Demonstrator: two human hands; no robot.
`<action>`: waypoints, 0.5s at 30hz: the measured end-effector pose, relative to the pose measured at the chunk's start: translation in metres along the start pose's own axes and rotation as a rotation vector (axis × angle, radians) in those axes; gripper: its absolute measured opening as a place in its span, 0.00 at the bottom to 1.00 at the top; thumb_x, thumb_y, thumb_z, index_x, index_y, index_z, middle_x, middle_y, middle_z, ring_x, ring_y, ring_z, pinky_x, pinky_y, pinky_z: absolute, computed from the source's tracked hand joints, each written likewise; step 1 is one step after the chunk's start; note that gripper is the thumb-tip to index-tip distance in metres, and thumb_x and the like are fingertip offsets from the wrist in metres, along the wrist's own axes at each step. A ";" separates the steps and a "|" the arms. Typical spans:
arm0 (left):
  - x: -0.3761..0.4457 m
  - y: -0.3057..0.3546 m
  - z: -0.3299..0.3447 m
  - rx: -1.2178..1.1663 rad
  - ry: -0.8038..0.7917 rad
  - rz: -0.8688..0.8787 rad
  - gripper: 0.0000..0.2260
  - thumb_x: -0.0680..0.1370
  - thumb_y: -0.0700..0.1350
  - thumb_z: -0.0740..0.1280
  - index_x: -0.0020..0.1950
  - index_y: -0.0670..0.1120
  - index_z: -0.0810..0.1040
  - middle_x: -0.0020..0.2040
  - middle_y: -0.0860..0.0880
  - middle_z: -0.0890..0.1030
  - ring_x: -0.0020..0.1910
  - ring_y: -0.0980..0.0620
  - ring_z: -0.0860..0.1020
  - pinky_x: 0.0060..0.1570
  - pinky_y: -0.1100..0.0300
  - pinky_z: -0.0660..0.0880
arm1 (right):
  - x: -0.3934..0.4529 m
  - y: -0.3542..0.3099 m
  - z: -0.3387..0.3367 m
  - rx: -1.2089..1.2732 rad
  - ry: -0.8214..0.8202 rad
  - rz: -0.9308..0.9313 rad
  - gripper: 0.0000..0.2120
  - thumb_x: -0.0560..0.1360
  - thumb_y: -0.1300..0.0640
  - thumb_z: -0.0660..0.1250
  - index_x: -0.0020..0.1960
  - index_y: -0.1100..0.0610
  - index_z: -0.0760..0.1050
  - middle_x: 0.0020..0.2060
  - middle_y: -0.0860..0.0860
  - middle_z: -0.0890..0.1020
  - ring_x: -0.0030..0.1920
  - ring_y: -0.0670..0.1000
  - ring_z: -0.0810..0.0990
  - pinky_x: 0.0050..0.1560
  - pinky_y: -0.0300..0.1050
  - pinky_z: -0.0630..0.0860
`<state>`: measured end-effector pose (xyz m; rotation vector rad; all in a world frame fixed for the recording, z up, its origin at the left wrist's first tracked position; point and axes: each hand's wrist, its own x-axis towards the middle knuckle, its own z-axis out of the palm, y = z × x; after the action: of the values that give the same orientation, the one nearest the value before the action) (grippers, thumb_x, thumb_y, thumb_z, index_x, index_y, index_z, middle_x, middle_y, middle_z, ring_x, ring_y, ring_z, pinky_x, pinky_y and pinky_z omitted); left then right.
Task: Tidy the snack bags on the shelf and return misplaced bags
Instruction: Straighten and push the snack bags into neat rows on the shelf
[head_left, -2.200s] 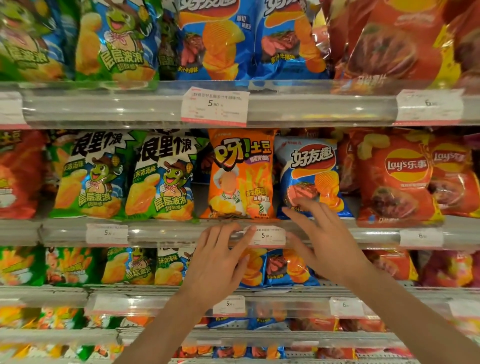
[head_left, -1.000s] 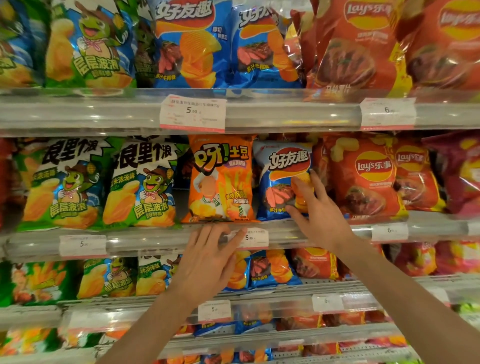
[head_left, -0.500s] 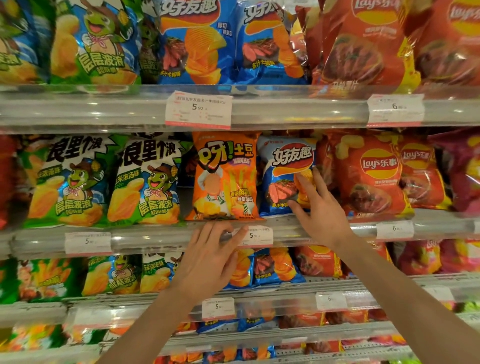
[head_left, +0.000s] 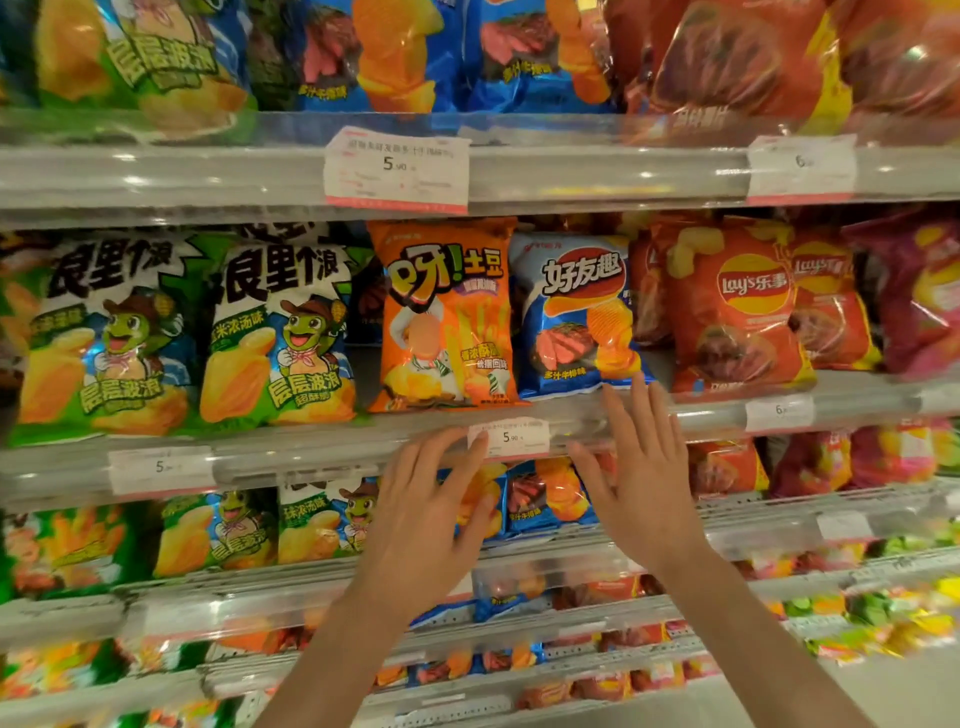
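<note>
An orange snack bag (head_left: 444, 317) stands upright on the middle shelf, with a blue chip bag (head_left: 574, 317) right beside it. My left hand (head_left: 431, 514) hovers flat in front of the shelf rail (head_left: 311, 452) below the orange bag, fingers spread, holding nothing. My right hand (head_left: 636, 478) is open too, fingertips just under the blue bag's lower edge, apart from it. To the left stand two green and white bags (head_left: 280, 332). Red chip bags (head_left: 737, 306) fill the right of that shelf.
A price tag (head_left: 511, 436) sits on the rail between my hands. The shelf above holds green, blue and red bags behind a larger price tag (head_left: 397, 169). Lower shelves (head_left: 571, 561) carry more green, blue and red bags.
My right hand has come off the blue chip bag and dropped to the shelf rail. The left hand stays by the rail. The blue bag now stands straight.
</note>
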<state>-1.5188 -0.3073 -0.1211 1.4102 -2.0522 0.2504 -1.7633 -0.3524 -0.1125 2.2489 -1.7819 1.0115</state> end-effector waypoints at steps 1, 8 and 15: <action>-0.004 0.001 0.002 -0.027 0.005 -0.010 0.24 0.82 0.55 0.60 0.77 0.47 0.71 0.73 0.45 0.72 0.72 0.42 0.71 0.68 0.41 0.72 | -0.011 -0.002 0.002 0.017 -0.009 0.007 0.35 0.81 0.34 0.51 0.81 0.54 0.57 0.82 0.56 0.52 0.82 0.55 0.45 0.79 0.63 0.52; -0.030 0.013 0.014 -0.163 0.046 -0.056 0.26 0.82 0.53 0.62 0.79 0.48 0.67 0.82 0.47 0.61 0.82 0.46 0.56 0.78 0.45 0.57 | -0.068 -0.001 0.004 0.211 -0.181 0.114 0.36 0.80 0.32 0.53 0.82 0.44 0.45 0.82 0.43 0.44 0.81 0.44 0.42 0.80 0.57 0.54; -0.039 0.017 0.013 -0.236 -0.019 -0.191 0.28 0.83 0.57 0.59 0.83 0.53 0.58 0.84 0.53 0.55 0.83 0.48 0.53 0.76 0.38 0.63 | -0.081 -0.002 -0.006 0.381 -0.316 0.239 0.37 0.77 0.32 0.56 0.80 0.37 0.43 0.80 0.35 0.46 0.79 0.39 0.46 0.79 0.47 0.52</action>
<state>-1.5298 -0.2769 -0.1509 1.4503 -1.8760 -0.0833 -1.7717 -0.2812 -0.1515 2.5866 -2.1908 1.1786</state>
